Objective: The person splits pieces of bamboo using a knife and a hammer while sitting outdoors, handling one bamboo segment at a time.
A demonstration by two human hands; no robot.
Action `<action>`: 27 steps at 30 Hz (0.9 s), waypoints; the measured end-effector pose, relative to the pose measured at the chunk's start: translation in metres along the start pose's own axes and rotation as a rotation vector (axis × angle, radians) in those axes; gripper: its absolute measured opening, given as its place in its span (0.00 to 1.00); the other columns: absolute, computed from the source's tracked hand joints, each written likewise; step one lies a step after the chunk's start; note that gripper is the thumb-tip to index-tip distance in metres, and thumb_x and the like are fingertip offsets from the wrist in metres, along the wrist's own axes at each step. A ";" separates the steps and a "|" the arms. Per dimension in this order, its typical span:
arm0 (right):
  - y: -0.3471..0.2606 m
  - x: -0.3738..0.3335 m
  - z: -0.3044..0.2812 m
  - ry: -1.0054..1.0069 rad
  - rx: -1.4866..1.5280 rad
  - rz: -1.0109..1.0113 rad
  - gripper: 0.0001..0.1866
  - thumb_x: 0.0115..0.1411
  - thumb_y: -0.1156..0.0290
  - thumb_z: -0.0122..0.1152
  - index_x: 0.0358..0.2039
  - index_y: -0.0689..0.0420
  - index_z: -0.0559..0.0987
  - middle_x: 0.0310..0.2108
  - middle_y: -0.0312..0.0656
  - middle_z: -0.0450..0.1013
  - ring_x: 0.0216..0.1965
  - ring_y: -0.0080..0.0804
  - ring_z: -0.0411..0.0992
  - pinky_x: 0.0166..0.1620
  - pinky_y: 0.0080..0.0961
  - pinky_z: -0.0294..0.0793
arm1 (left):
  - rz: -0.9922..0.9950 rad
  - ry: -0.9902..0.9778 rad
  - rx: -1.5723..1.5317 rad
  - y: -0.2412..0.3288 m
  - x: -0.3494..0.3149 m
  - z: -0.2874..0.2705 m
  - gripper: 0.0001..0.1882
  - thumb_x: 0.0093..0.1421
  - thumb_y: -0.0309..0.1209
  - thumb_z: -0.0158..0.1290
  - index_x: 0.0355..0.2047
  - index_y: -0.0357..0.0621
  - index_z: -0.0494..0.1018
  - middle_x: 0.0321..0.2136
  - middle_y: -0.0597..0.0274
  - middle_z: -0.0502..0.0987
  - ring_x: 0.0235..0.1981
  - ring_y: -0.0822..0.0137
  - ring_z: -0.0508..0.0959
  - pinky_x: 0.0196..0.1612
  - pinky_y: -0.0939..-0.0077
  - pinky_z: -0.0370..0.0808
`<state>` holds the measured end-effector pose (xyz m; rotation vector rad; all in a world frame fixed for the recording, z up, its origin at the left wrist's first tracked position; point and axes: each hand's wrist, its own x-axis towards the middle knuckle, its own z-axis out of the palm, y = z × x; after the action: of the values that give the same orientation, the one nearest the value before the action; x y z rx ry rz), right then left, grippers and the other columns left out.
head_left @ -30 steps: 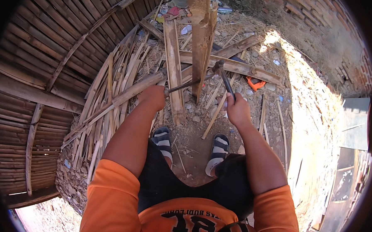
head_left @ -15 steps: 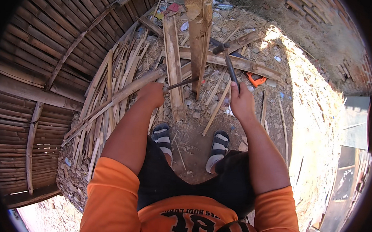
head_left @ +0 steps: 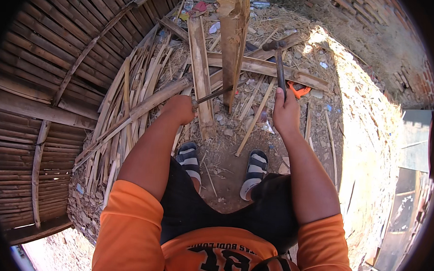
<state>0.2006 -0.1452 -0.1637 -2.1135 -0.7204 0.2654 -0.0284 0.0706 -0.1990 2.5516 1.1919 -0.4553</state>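
My right hand (head_left: 287,112) is closed round the handle of a hammer (head_left: 280,65), whose dark head points away from me, right of the upright split bamboo piece (head_left: 229,39). In my left fist (head_left: 179,108) is a long, narrow dark-bladed tool (head_left: 214,94); whether it is a knife or a chisel I cannot tell. Its blade slants up to the right, across a flat split bamboo length (head_left: 200,72), and its tip reaches the lower part of the upright piece. Whether the tip touches that piece is unclear. The hammer head is apart from both.
Long bamboo strips (head_left: 136,93) lie heaped at the left, beside a slatted bamboo wall (head_left: 71,42). An orange-handled tool (head_left: 299,89) lies near the hammer, by a crosswise bamboo piece (head_left: 287,73). My sandalled feet (head_left: 256,168) stand on littered ground. A brick wall (head_left: 390,51) rises at the right.
My right hand has moved slightly right, and the hammer head has swung right and farther out, away from the upright bamboo. The blade's tip has shifted a little left.
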 end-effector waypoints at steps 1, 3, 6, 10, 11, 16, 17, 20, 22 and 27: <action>0.005 -0.006 0.004 0.021 0.002 0.003 0.23 0.72 0.50 0.50 0.40 0.61 0.75 0.31 0.62 0.78 0.35 0.64 0.78 0.39 0.55 0.74 | -0.002 -0.005 0.001 0.003 0.003 0.001 0.25 0.56 0.48 0.67 0.43 0.38 0.80 0.43 0.44 0.82 0.47 0.45 0.81 0.51 0.53 0.78; 0.057 -0.020 0.032 -0.154 -0.265 -0.048 0.23 0.73 0.50 0.49 0.40 0.62 0.75 0.30 0.62 0.78 0.34 0.64 0.78 0.38 0.56 0.73 | -0.005 -0.016 0.005 0.007 0.005 0.002 0.25 0.56 0.47 0.67 0.44 0.38 0.80 0.43 0.44 0.82 0.47 0.45 0.81 0.51 0.53 0.78; 0.053 -0.011 0.036 -0.225 -0.370 -0.071 0.23 0.73 0.51 0.48 0.40 0.62 0.74 0.30 0.62 0.77 0.34 0.65 0.78 0.38 0.57 0.74 | -0.005 -0.009 0.022 -0.003 0.006 0.008 0.24 0.56 0.45 0.67 0.44 0.38 0.80 0.43 0.44 0.82 0.47 0.45 0.81 0.51 0.53 0.78; -0.006 -0.001 0.007 -0.136 -0.179 -0.013 0.22 0.73 0.50 0.48 0.40 0.61 0.73 0.33 0.62 0.78 0.39 0.66 0.78 0.43 0.59 0.75 | -0.022 -0.023 -0.005 -0.008 0.009 0.015 0.22 0.57 0.43 0.66 0.44 0.38 0.80 0.43 0.44 0.82 0.47 0.45 0.81 0.52 0.53 0.78; -0.014 -0.004 0.005 -0.090 -0.106 -0.021 0.22 0.73 0.50 0.48 0.40 0.61 0.73 0.33 0.62 0.78 0.38 0.66 0.78 0.43 0.59 0.75 | -0.023 -0.014 -0.007 -0.007 0.010 0.015 0.22 0.57 0.43 0.66 0.44 0.38 0.80 0.43 0.45 0.82 0.47 0.45 0.81 0.52 0.53 0.78; 0.047 -0.021 0.038 -0.234 -0.415 -0.071 0.23 0.73 0.50 0.47 0.39 0.61 0.73 0.30 0.62 0.78 0.35 0.66 0.78 0.39 0.57 0.74 | -0.002 -0.029 0.038 0.003 0.013 0.015 0.22 0.57 0.42 0.66 0.44 0.39 0.80 0.43 0.45 0.82 0.48 0.46 0.81 0.52 0.54 0.78; 0.053 -0.016 0.042 -0.217 -0.389 -0.058 0.23 0.73 0.50 0.47 0.39 0.61 0.73 0.30 0.63 0.78 0.35 0.66 0.78 0.39 0.56 0.74 | -0.017 -0.041 0.054 0.002 0.011 0.016 0.21 0.57 0.42 0.66 0.44 0.39 0.80 0.43 0.45 0.82 0.48 0.46 0.81 0.52 0.54 0.78; 0.046 -0.010 0.042 -0.165 -0.273 -0.012 0.22 0.74 0.51 0.47 0.41 0.61 0.72 0.30 0.63 0.78 0.35 0.65 0.78 0.38 0.56 0.73 | -0.042 -0.042 0.047 -0.003 0.014 0.018 0.21 0.57 0.43 0.66 0.44 0.40 0.80 0.44 0.46 0.82 0.48 0.46 0.81 0.53 0.54 0.78; 0.009 0.008 0.018 -0.096 -0.137 0.013 0.22 0.74 0.51 0.46 0.40 0.61 0.72 0.31 0.63 0.78 0.36 0.65 0.77 0.38 0.57 0.73 | -0.040 -0.036 0.039 -0.007 0.016 0.022 0.21 0.57 0.43 0.66 0.45 0.40 0.80 0.45 0.46 0.82 0.49 0.46 0.81 0.53 0.54 0.78; -0.004 0.008 0.025 0.109 -0.022 -0.036 0.21 0.74 0.52 0.47 0.41 0.60 0.69 0.30 0.62 0.78 0.34 0.66 0.77 0.37 0.58 0.72 | -0.056 -0.072 0.049 -0.008 0.028 0.017 0.21 0.58 0.42 0.66 0.46 0.41 0.80 0.46 0.47 0.82 0.50 0.47 0.81 0.54 0.54 0.78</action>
<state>0.1946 -0.1221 -0.1751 -2.1160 -0.6987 0.1222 -0.0204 0.0879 -0.2261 2.5255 1.2431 -0.5908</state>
